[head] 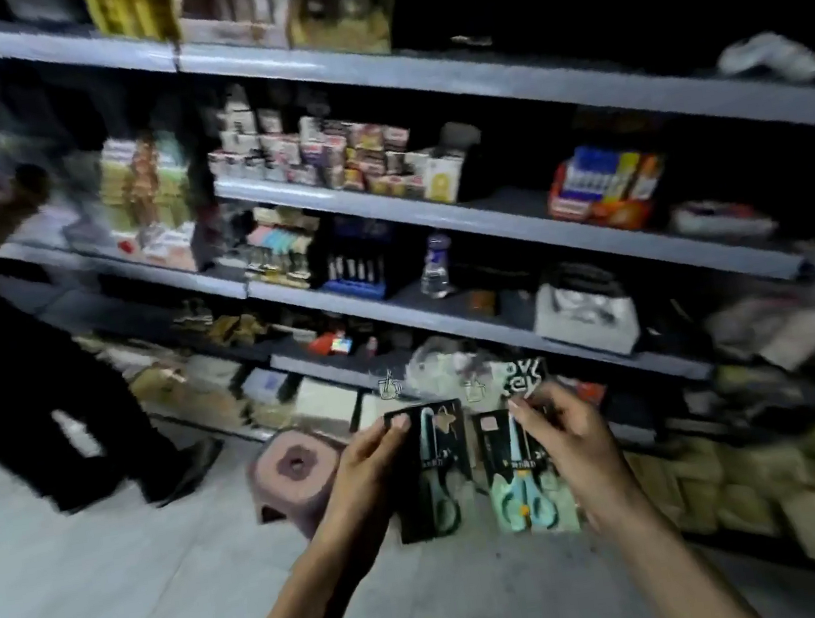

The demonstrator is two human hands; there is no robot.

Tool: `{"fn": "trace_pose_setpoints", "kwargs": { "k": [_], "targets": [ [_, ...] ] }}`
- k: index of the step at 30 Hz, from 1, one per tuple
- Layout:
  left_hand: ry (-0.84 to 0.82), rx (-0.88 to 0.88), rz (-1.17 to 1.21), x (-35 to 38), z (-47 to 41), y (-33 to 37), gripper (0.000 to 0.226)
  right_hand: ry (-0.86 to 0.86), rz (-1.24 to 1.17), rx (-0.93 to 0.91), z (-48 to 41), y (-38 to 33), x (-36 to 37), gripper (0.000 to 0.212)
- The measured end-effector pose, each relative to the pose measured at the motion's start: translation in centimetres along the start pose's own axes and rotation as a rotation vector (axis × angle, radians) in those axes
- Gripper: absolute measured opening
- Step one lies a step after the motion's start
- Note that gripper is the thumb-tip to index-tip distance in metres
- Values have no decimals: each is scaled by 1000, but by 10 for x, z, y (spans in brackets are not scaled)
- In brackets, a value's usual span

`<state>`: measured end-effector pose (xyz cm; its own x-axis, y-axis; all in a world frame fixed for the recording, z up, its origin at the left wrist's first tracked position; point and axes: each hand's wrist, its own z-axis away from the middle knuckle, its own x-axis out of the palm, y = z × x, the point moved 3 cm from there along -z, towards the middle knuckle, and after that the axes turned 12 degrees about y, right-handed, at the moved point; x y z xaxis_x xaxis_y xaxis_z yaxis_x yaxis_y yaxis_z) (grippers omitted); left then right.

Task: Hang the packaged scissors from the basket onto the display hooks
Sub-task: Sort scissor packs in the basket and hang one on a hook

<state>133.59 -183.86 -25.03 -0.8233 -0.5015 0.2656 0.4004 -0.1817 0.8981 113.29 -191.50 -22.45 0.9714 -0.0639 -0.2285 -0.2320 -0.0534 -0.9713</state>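
Standing in front of the shelves (488,225), the person holds up two packs of scissors side by side at about the same height, one in each hand. The left hand (368,461) pinches the left pack (436,481) near its top left corner, thumb on the front of the card; the right hand (567,435) pinches the right pack (519,486) near its top right edge, its fingers (519,405) curled onto the card. Both packs stand upright with their long axis running up and down, blades towards the top and handles at the bottom; the top ends, where a hang hole would be, point away from the wrists and towards the shelves. The packs sit just beside each other, and from here I cannot tell whether their edges touch. I cannot make out any hooks in this dim, smeared view, and the basket is not in sight. Neither hand looks nearer the shelves, so either pack could go first, I'd say; what matters is keeping the top end leading and the card upright as it goes in. Both pinches sit close to that top edge and may crowd a hook. A pink stool (296,466) stands on the floor to the left, and another person (10,335) is further along the aisle.
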Motion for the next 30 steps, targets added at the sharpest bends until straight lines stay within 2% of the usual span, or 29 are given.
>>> {"fn": "trace_pose_setpoints", "kwargs": {
  "k": [2, 4, 6, 9, 13, 17, 19, 22, 24, 27, 30],
  "targets": [
    [-57, 13, -50, 34, -1, -4, 25, 98, -9, 21, -2, 4, -46, 3],
    [-106, 39, -62, 70, 0, -6, 25, 211, -29, 52, -3, 5, -91, 14],
    [-183, 90, -62, 104, 1, -9, 23, 305, -50, 68, -2, 1, -128, 10],
    [-242, 173, -83, 159, 11, -14, 17, 455, -105, 96, -2, 2, -189, 24],
    [-318, 243, -111, 233, 31, -26, 19, 575, -31, 74, -8, 26, -263, 12],
    [-375, 278, -138, 313, 58, -40, 15, 719, 87, 18, -11, 44, -332, 41],
    [-409, 294, -133, 354, 74, -48, 14, 728, 56, -30, -18, 46, -370, 44],
    [-462, 307, -125, 411, 94, -60, 12, 688, 2, -86, -25, 35, -422, 31],
    [-490, 316, -112, 446, 108, -67, 11, 629, -40, -126, -31, 24, -452, 30],
    [-518, 309, -103, 492, 123, -75, 11, 562, -61, -134, -46, 17, -486, 36],
    [-562, 241, -80, 533, 134, -82, 12, 492, -65, -100, -64, 13, -517, 26]
  ]
}}
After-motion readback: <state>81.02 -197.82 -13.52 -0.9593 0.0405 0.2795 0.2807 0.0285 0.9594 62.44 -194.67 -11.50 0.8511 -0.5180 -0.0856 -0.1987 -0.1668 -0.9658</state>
